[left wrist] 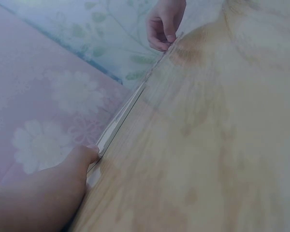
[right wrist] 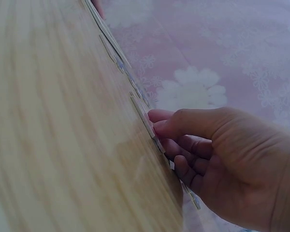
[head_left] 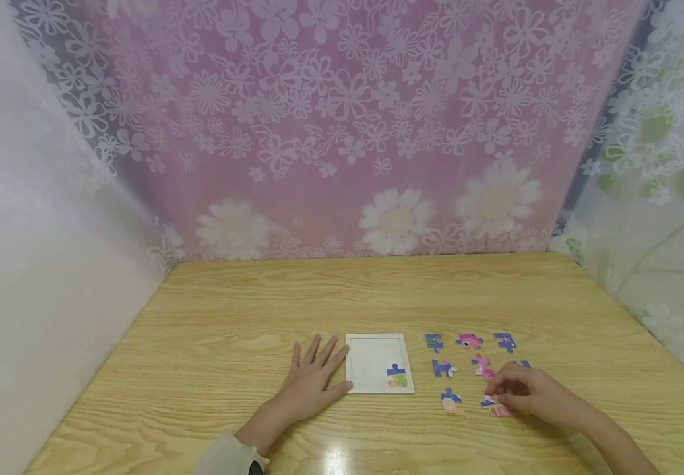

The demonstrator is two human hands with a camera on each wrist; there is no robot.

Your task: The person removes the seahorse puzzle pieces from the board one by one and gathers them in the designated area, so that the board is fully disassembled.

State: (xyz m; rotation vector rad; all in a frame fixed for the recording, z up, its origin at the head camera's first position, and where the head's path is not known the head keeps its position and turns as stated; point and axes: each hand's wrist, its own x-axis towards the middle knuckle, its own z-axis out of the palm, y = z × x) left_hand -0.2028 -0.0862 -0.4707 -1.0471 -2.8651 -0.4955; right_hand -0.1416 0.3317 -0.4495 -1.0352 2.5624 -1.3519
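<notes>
My left hand (head_left: pixel 310 386) lies with fingers spread on the table, its thumb and index fingertip at the left edge of a white puzzle tray (head_left: pixel 349 363). One jigsaw piece (head_left: pixel 397 377), blue with yellow-green, sits in the tray's lower right corner. My right hand (head_left: pixel 534 394), fingers curled, has thumb and index at a pink-and-blue jigsaw piece (head_left: pixel 498 409) in the front row of loose pieces. In the right wrist view the fingertips pinch the edge of that piece (right wrist: pixel 144 116), partly hiding it. A piece (head_left: pixel 522 363) behind the right hand is mostly covered.
Right of the tray, several loose pieces lie in rows, among them a pink fish-eye piece (head_left: pixel 469 342), a starfish piece (head_left: pixel 504 341) and a blue-and-peach piece (head_left: pixel 451 401). The wood-grain table (head_left: pixel 247 297) meets a flowered pink curtain (head_left: pixel 318 165) at the back.
</notes>
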